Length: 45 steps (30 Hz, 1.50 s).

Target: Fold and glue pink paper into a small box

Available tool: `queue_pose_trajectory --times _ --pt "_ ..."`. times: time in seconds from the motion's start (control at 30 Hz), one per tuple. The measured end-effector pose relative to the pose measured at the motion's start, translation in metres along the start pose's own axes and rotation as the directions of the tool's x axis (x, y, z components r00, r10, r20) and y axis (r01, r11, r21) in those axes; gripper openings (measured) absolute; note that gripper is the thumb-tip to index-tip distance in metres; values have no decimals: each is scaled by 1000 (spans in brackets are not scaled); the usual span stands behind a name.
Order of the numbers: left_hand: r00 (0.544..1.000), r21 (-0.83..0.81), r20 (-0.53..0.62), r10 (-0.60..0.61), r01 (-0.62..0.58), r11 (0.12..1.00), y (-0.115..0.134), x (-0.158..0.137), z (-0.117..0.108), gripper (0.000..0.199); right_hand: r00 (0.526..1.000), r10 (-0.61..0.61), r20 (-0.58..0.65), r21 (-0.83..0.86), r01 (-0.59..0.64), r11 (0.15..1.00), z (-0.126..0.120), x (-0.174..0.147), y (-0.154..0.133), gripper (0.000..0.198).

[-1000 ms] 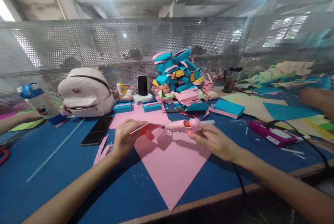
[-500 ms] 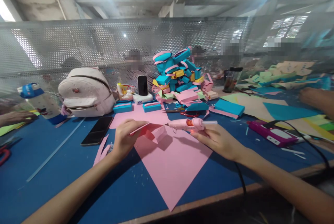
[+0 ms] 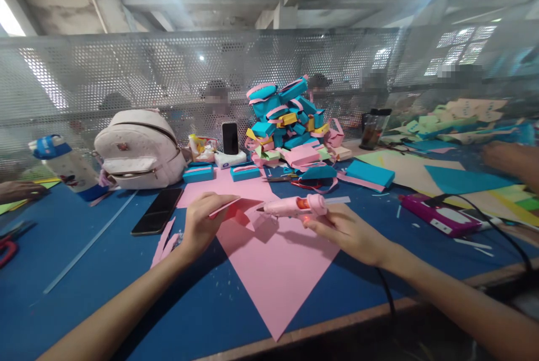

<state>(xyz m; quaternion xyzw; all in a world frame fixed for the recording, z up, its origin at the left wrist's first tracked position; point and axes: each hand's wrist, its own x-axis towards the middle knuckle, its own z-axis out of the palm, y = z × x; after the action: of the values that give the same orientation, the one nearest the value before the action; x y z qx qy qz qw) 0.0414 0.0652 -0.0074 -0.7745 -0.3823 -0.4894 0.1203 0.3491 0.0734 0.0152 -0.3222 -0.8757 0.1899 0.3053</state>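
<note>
Folded pink paper [image 3: 241,214] in the head view, pinched in the left hand [image 3: 204,218] over a pink sheet [image 3: 280,271] on the table [image 3: 105,277], with a glue gun [image 3: 288,207] gripped in the right hand [image 3: 351,231], nozzle [image 3: 261,209] leftward at the paper's right end.

Head-worn view, forward over tabletop [image 3: 105,263]
</note>
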Motion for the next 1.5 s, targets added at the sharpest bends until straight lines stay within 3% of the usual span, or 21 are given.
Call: queue_pose_trajectory --times 0.2,0.47,0.7,0.97,1.5 --pt "999 -1 -9 37 -37 999 5 3 -1 14 1000 -21 4 31 20 999 6 5 -2 40" --pt "998 -53 57 -39 42 998 6 0 -1 17 1000 2 -9 54 -2 999 3 5 1 39" --pt "1000 -25 -30 7 -7 1000 2 2 0 13 998 61 18 85 -62 994 -1 3 11 42" --pt "999 -36 -32 7 -8 999 2 2 -1 12 997 78 -4 109 -77 991 4 4 14 42" --pt "993 -99 -27 -116 113 989 3 0 -1 15 993 111 -27 79 -109 991 -3 3 17 43"
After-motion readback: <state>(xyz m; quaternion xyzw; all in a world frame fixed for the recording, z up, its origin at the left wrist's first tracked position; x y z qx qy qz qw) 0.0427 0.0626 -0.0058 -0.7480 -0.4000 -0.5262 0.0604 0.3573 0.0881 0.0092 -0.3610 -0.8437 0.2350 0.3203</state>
